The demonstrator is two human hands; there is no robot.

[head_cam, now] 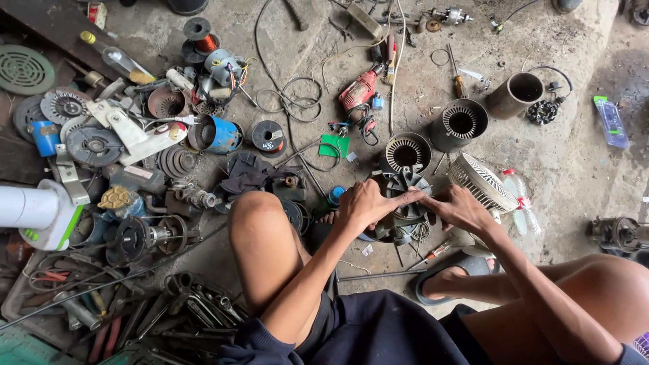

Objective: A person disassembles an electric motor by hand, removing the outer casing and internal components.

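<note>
I sit on a concrete floor with a dark round motor housing [404, 184] with radial fins between my knees. My left hand [368, 205] rests over its left side, fingers stretched across the top. My right hand [460, 208] grips the right edge of the same housing. Both hands touch it. Just beyond it lies a second round stator [407, 153] with an open centre.
A grey stator ring [462, 122] and a metal pipe [515, 95] lie farther right, a white fan guard [483, 182] beside my right hand. A red power drill [359, 90] lies ahead. Motor parts, wire spools and wrenches [196, 307] crowd the left. A screwdriver [430, 257] lies near my sandal.
</note>
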